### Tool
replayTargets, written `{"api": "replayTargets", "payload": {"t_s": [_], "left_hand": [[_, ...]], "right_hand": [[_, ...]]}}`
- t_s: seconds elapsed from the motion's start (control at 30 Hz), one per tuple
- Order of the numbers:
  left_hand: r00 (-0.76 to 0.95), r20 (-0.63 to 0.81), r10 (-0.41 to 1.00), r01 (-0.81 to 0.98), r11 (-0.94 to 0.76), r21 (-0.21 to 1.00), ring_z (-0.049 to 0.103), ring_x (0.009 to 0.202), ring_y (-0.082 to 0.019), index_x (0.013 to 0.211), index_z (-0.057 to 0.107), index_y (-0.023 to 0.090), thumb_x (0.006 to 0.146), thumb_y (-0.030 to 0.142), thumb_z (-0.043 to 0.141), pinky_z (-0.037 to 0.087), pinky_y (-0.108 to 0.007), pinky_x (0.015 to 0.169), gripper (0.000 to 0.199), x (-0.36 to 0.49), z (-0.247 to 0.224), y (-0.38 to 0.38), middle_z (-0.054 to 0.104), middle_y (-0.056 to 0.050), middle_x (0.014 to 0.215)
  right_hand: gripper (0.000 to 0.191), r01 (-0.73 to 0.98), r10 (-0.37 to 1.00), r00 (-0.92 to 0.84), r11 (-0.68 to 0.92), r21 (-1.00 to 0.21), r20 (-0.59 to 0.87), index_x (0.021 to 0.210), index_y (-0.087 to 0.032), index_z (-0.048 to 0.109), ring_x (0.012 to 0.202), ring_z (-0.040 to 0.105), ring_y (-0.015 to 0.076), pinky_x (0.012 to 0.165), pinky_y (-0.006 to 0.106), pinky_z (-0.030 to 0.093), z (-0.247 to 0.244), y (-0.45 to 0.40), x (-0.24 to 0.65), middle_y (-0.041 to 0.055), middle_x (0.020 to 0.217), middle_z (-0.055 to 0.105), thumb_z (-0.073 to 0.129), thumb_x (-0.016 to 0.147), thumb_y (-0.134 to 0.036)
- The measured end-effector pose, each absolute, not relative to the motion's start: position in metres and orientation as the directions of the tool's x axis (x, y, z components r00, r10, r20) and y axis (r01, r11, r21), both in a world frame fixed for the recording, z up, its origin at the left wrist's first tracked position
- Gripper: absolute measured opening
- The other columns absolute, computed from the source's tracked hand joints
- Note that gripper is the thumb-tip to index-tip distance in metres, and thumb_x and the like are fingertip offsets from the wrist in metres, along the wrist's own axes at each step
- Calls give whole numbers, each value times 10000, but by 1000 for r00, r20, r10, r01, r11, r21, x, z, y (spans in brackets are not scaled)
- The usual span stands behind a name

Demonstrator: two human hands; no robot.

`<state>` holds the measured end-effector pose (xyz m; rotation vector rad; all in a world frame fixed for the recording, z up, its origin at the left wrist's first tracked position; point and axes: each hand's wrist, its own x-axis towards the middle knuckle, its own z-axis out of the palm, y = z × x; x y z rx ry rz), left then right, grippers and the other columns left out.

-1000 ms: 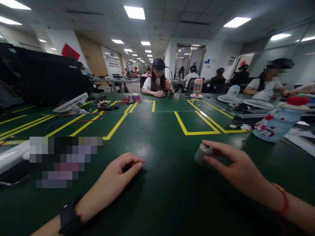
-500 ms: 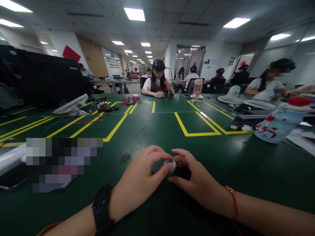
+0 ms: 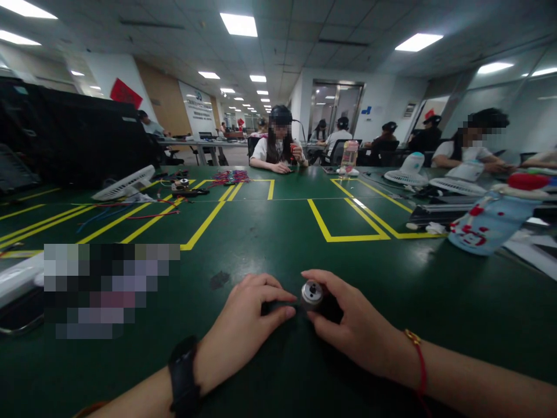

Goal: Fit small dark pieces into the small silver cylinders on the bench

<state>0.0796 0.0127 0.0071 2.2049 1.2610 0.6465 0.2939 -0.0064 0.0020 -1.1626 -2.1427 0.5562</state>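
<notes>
The small silver-grey upright cylinder looks like metal, its top smooth and shiny. The dark green table has a smooth surface with a soft sheen, crossed by flat yellow tape strips. The light-blue printed bottle looks smooth. The white round-headed fan appears plastic, the black wristwatch mostly matt, the thin red bracelet cord-like with a shiny gold-coloured metallic piece.

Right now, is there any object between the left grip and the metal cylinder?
Nothing visible stands between the left grip and the metal cylinder; at most a narrow gap. The right grip curves around its other side.
</notes>
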Motion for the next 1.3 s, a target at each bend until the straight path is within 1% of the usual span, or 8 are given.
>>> {"api": "replayTargets", "payload": {"t_s": [0.13, 0.33, 0.5, 0.63, 0.73, 0.97, 1.17, 1.3], "left_hand": [[372, 130, 919, 581, -340, 739, 582, 996, -243, 1141, 655, 307, 861, 408, 591, 450, -369, 883, 305, 58, 15, 11, 635, -33, 1116], [248, -20, 969, 561, -127, 818, 621, 962, -256, 1147, 629, 256, 887, 483, 514, 479, -342, 803, 364, 9, 16, 8, 679, -41, 1052], [247, -63, 967, 512, -75, 856, 624, 967, -246, 1121, 629, 261, 880, 484, 528, 477, -327, 795, 343, 9, 10, 10, 693, -22, 1035], [269, -27, 963, 530, -125, 839, 627, 922, -243, 1086, 636, 260, 881, 485, 528, 472, -334, 780, 323, 16, 7, 11, 681, -22, 987], [263, -20, 965, 546, -131, 827, 625, 920, -244, 1068, 640, 262, 884, 483, 519, 469, -341, 788, 312, 17, 7, 10, 677, -21, 983], [260, 36, 965, 581, -186, 792, 618, 956, -239, 1051, 656, 270, 891, 441, 512, 458, -345, 851, 275, 13, 7, 8, 677, -18, 1027], [268, 43, 962, 578, -196, 792, 621, 954, -238, 1035, 669, 269, 888, 429, 513, 471, -332, 835, 267, 10, 5, 8, 683, -18, 1015], [270, 39, 962, 576, -194, 794, 626, 910, -237, 1025, 671, 259, 883, 431, 518, 483, -328, 798, 271, 13, 3, 9, 683, -24, 984]], "right_hand": [[443, 718, 886, -301, 453, -528, 352, 1279, -275, 453, 1088, 536, 155, 942, 310, 465, 8, -1, 332, 31, 1230, 530, 529, 848, -338], [561, 920, 852, 204, 2, -393, 483, 1212, -249, 505, 778, 608, 220, 635, 359, 507, 3, -1, 454, 82, 1094, 583, 519, 767, -590], [502, 938, 882, 314, -230, -260, 352, 1179, -266, 473, 769, 619, 251, 647, 379, 490, -6, -12, 525, 108, 999, 593, 448, 814, -609], [700, 981, 810, 176, -192, -31, 559, 1293, -179, 399, 1117, 502, 377, 887, 488, 424, -1, -9, 504, 197, 1219, 498, 443, 790, -662], [696, 991, 707, -129, 66, 116, 695, 1338, -181, 396, 1282, 328, 365, 1030, 525, 268, 8, -6, 439, 159, 1380, 366, 460, 808, -627], [242, 743, 791, -559, 611, -273, 249, 1082, -393, 599, 1043, 481, 170, 925, 404, 305, 8, 4, 279, -46, 1111, 579, 519, 875, -490], [257, 821, 832, -394, 509, -258, 390, 965, -226, 625, 907, 542, 130, 841, 314, 372, 36, 14, 337, 17, 975, 617, 426, 930, -385], [343, 999, 834, 27, 1, -51, 552, 975, -190, 595, 918, 553, 207, 782, 350, 407, 50, 3, 449, 92, 1024, 609, 411, 890, -467]]}}
